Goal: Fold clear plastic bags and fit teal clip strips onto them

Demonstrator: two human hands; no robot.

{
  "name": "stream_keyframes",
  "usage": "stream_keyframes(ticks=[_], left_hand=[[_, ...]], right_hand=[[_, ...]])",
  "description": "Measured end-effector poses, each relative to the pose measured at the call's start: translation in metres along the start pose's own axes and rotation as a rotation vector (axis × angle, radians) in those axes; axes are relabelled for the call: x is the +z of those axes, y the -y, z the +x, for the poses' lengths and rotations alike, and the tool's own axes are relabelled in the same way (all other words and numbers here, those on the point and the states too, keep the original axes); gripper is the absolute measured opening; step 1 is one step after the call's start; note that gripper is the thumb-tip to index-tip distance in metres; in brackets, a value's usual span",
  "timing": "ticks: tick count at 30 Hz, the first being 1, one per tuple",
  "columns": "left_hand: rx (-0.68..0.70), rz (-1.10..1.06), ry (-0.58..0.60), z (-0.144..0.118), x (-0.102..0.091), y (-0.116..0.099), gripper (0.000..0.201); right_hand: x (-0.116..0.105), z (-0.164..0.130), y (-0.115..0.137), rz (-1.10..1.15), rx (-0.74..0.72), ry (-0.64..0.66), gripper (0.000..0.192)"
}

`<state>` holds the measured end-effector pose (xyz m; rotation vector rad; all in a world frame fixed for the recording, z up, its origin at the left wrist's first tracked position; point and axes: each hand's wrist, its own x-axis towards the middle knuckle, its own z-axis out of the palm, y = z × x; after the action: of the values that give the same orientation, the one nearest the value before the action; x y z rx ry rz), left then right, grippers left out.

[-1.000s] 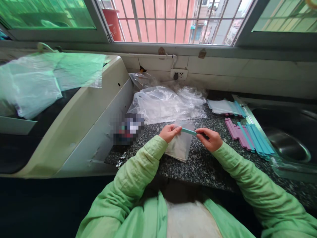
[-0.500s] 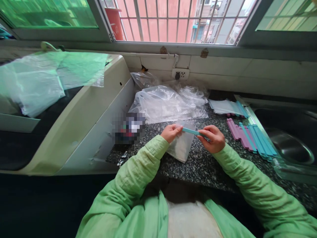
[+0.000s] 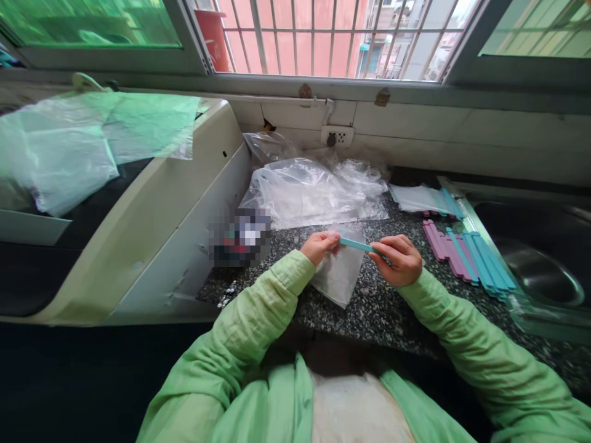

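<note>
My left hand [image 3: 318, 246] pinches the top edge of a small clear plastic bag [image 3: 340, 274] that hangs down over the speckled granite counter [image 3: 369, 307]. My right hand [image 3: 398, 258] grips a thin teal sealing stick [image 3: 356, 245] laid across the bag's top edge, its left tip meeting my left fingers. Both sleeves are light green.
A row of pink and teal sticks [image 3: 466, 255] lies to the right, beside a steel sink [image 3: 540, 277]. Crumpled clear bags [image 3: 314, 191] pile up behind my hands, and a flat stack of bags [image 3: 422, 200] lies further right. A cream appliance [image 3: 152, 209] stands at left, and a blurred packet [image 3: 240, 237] next to it.
The view has shifted slightly. My right hand has slid a little to the right along the teal stick; the bag and my left hand stay where they were.
</note>
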<state>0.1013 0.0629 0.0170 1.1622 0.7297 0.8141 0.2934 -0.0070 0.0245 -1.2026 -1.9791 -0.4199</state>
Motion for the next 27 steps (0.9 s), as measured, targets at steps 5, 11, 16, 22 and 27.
stream_keyframes(ticks=[5, 11, 16, 22, 27], left_hand=[[0.006, -0.009, 0.004, 0.0011, -0.0005, 0.0006, 0.048], [0.017, -0.009, 0.006, 0.0020, -0.0006, 0.0023, 0.050], [0.012, -0.017, 0.013, 0.0017, -0.0012, 0.0028, 0.053], [0.034, -0.009, 0.021, 0.0020, -0.0011, 0.0042, 0.051], [0.037, -0.021, 0.029, 0.0011, -0.0014, 0.0040, 0.052]], right_hand=[[-0.0004, 0.0004, 0.0005, -0.003, -0.048, -0.031, 0.009], [-0.0015, -0.0005, -0.0004, 0.024, -0.021, -0.012, 0.008], [-0.0022, -0.0001, 0.0007, 0.004, -0.053, -0.033, 0.007], [-0.0027, 0.0032, 0.0025, -0.001, -0.150, -0.125, 0.008], [-0.0026, 0.0045, 0.0029, 0.007, -0.183, -0.158, 0.013]])
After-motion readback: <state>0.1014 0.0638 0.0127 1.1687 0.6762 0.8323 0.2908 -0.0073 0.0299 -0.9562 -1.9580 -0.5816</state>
